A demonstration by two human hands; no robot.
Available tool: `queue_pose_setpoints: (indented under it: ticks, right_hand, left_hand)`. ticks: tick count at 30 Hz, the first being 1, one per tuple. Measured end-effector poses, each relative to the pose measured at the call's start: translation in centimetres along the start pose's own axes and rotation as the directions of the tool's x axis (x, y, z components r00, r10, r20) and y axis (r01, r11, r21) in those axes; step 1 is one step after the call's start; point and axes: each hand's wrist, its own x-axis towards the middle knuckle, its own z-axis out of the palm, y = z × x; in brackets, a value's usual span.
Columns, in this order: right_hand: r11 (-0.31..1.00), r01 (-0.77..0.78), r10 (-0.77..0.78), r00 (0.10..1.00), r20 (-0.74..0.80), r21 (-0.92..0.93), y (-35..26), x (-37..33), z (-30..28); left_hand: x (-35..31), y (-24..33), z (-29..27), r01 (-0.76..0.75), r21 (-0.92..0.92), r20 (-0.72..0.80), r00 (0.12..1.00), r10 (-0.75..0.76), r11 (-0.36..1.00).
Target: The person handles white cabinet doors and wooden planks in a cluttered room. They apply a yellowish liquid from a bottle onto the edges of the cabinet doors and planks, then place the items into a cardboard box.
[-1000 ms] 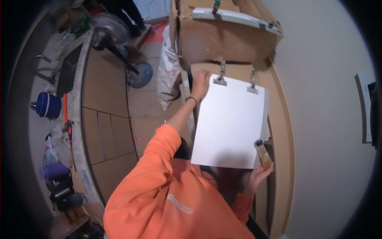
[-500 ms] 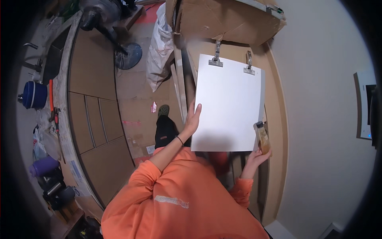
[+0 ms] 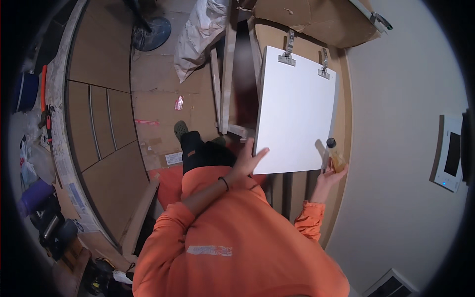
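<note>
A white cabinet door panel (image 3: 297, 114) stands upright in front of me, with two metal hinges (image 3: 287, 52) at its top edge. My left hand (image 3: 250, 158) lies flat with spread fingers against the panel's lower left corner. My right hand (image 3: 327, 178) is at the lower right corner, closed on a small tool with an amber handle and dark cap (image 3: 336, 157), probably a screwdriver. Its tip is hidden. My orange sleeves and torso fill the lower middle of the view.
A brown cardboard box (image 3: 316, 17) sits above the panel. Wooden boards (image 3: 227, 74) lean to its left, near a white bag (image 3: 203, 29) and a fan base (image 3: 151, 27). Wood-fronted cabinets (image 3: 104, 114) curve along the left, with tools (image 3: 47, 114) on top. A wall control panel (image 3: 450, 153) is at right.
My left hand has come down from the top left hinge to the panel's lower left corner. The right hand has stayed at the lower right corner with the tool.
</note>
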Motion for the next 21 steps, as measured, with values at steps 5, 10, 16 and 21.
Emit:
queue_pose_setpoints:
  ticks: [5, 10, 16, 21]
  right_hand:
    - [0.999, 0.042, -0.042, 0.999, -0.035, 0.019, 1.3, 0.3, 0.9]
    - [0.995, -0.072, 0.058, 0.983, -0.173, -0.071, 1.4, -1.9, 0.3]
    - [0.977, -0.153, 0.176, 0.972, -0.158, 0.15, 3.4, -4.6, -2.4]
    - [0.874, -0.181, 0.221, 0.974, -0.038, 0.452, 4.8, -4.6, -2.0]
  left_hand:
    - [-0.4, -0.7, -1.5, 0.03, -0.079, 0.264, 0.965, -0.008, 0.996]
    - [1.2, 2.2, -2.7, 0.078, 0.146, 0.223, 0.969, -0.11, 0.986]
    - [3.1, 4.7, -2.1, 0.169, 0.165, 0.165, 0.967, -0.196, 0.972]
    - [3.9, 3.3, -0.5, 0.167, 0.192, 0.044, 0.983, -0.178, 0.967]
